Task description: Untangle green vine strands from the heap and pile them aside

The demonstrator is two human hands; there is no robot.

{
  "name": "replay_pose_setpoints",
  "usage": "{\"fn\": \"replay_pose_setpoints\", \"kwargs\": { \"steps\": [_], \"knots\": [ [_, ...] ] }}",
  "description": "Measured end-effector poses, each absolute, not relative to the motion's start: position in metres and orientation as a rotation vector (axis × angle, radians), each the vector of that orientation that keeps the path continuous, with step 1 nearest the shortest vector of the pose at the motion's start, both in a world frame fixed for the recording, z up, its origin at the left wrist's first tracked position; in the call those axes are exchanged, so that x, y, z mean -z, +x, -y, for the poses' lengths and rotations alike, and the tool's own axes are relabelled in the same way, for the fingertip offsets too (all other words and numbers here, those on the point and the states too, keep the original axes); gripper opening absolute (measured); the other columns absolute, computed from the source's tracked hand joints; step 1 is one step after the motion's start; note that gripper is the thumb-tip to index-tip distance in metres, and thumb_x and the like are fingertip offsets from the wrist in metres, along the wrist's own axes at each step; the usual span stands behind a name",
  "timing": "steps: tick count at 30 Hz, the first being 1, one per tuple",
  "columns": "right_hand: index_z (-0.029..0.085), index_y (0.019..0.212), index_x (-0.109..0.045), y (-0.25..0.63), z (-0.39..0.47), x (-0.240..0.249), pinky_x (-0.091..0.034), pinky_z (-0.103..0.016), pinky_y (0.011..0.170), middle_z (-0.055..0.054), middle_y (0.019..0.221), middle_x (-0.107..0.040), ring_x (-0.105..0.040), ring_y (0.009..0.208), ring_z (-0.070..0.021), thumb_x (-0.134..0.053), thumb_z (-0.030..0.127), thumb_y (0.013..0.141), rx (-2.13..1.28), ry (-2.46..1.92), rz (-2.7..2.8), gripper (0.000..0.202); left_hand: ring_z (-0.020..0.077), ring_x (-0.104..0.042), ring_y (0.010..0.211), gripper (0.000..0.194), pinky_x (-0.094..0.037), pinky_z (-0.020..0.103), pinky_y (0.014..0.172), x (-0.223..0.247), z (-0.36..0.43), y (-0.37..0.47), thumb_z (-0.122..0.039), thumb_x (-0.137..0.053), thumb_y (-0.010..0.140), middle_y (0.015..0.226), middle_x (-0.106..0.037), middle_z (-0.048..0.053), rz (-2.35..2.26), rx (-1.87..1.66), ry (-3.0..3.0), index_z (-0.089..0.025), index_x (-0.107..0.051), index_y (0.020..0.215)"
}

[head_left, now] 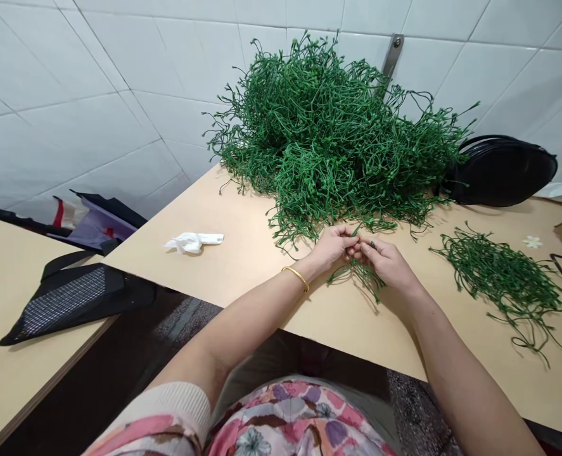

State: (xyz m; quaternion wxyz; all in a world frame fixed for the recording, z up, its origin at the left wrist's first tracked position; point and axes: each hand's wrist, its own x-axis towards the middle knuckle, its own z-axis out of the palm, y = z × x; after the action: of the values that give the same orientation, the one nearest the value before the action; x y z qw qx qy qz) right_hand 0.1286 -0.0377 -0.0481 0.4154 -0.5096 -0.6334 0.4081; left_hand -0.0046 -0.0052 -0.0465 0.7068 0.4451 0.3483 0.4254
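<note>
pinching green artificial-looking stems [367,276] in the fingertips of our left hand [331,247] and right hand [389,265], probably for fine control, we have a large tangled heap [332,133] at twelve o'clock from our hands and a smaller pile [504,269] at three, seemingly for easy reach.

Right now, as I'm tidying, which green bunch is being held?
The smallest bunch, between the left fingers and right fingers; the large heap by the wall and the mid-sized pile at far right aren't held.
</note>
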Motion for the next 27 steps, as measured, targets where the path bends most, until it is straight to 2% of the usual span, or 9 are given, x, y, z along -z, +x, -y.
{"fn": "replay_pose_setpoints", "kwargs": {
  "steps": [2,5,10,14,16,19,21,23,27],
  "knots": [
    [0.017,0.09,-0.063,0.129,0.04,0.047,-0.04,-0.026,0.057,-0.001,0.067,-0.058,-0.049,0.058,-0.0124,-0.046,0.035,0.081,-0.991,-1.329,1.638,0.026,0.0053,-0.049,0.044,0.01,-0.034,0.016,0.042,0.047,0.005,-0.004,-0.01,-0.06,0.071,0.05,-0.054,-0.002,-0.771,-0.945,1.009,-0.013,-0.052,0.067],
    [0.017,0.088,-0.064,0.13,0.044,0.042,-0.035,-0.026,0.053,0.0,0.06,-0.055,-0.045,0.053,-0.0127,-0.041,0.029,0.082,-0.748,-1.506,1.763,0.026,0.0049,-0.048,0.043,0.011,-0.033,0.017,0.042,0.047,0.005,-0.003,-0.01,-0.062,0.069,0.05,-0.051,-0.003,-0.789,-0.941,1.057,-0.012,-0.052,0.065],
    [0.018,0.081,-0.061,0.121,0.054,0.032,-0.032,-0.027,0.055,-0.006,0.07,-0.064,-0.053,0.061,-0.0171,-0.036,0.024,0.084,-0.301,-1.741,1.958,0.026,0.0028,-0.036,0.038,0.018,-0.024,0.018,0.039,0.048,0.006,0.003,-0.014,-0.058,0.073,0.048,-0.047,-0.005,-0.871,-0.991,1.097,-0.014,-0.046,0.059],
    [0.018,0.08,-0.057,0.115,0.064,0.028,-0.025,-0.028,0.051,-0.007,0.062,-0.061,-0.05,0.053,-0.0183,-0.035,0.021,0.085,-0.03,-1.895,2.091,0.023,0.0023,-0.032,0.039,0.022,-0.024,0.018,0.043,0.051,0.009,0.008,-0.012,-0.059,0.07,0.044,-0.039,-0.007,-0.936,-1.031,1.101,-0.014,-0.044,0.054],
    [0.019,0.078,-0.056,0.111,0.074,0.026,-0.023,-0.028,0.05,-0.006,0.058,-0.059,-0.048,0.05,-0.018,-0.036,0.02,0.084,0.014,-1.922,2.106,0.021,0.0023,-0.032,0.041,0.023,-0.023,0.019,0.045,0.053,0.009,0.01,-0.012,-0.06,0.068,0.045,-0.038,-0.007,-0.939,-1.015,1.139,-0.014,-0.044,0.052],
    [0.021,0.071,-0.05,0.102,0.099,0.015,-0.024,-0.027,0.049,-0.003,0.054,-0.056,-0.046,0.046,-0.0158,-0.036,0.018,0.082,-0.11,-1.779,2.176,0.018,0.003,-0.032,0.044,0.024,-0.024,0.018,0.045,0.053,0.006,0.013,-0.013,-0.059,0.07,0.045,-0.039,-0.006,-1.005,-1.052,1.162,-0.014,-0.044,0.052],
    [0.021,0.069,-0.048,0.096,0.118,0.001,-0.028,-0.026,0.049,-0.001,0.056,-0.055,-0.046,0.047,-0.0142,-0.035,0.02,0.084,-0.223,-1.529,2.229,0.019,0.0034,-0.032,0.043,0.025,-0.024,0.019,0.045,0.053,0.003,0.013,-0.013,-0.058,0.072,0.045,-0.038,-0.006,-1.034,-1.068,1.159,-0.014,-0.042,0.052],
    [0.022,0.072,-0.049,0.1,0.129,-0.015,-0.029,-0.026,0.05,0.0,0.056,-0.053,-0.044,0.047,-0.0133,-0.034,0.028,0.088,-0.176,-1.422,2.134,0.023,0.0036,-0.033,0.041,0.025,-0.025,0.019,0.044,0.052,0.002,0.01,-0.013,-0.057,0.074,0.045,-0.037,-0.006,-0.966,-1.032,1.145,-0.015,-0.041,0.054],
    [0.021,0.079,-0.056,0.147,0.113,-0.032,-0.025,-0.031,0.054,-0.003,0.055,-0.047,-0.039,0.051,-0.0157,-0.042,0.049,0.085,0.306,-1.862,1.652,0.033,0.0049,-0.044,0.043,0.017,-0.035,0.021,0.048,0.047,0.004,-0.002,-0.013,-0.057,0.076,0.052,-0.046,-0.004,-0.752,-0.944,1.0,-0.013,-0.047,0.061]
  ]
}}
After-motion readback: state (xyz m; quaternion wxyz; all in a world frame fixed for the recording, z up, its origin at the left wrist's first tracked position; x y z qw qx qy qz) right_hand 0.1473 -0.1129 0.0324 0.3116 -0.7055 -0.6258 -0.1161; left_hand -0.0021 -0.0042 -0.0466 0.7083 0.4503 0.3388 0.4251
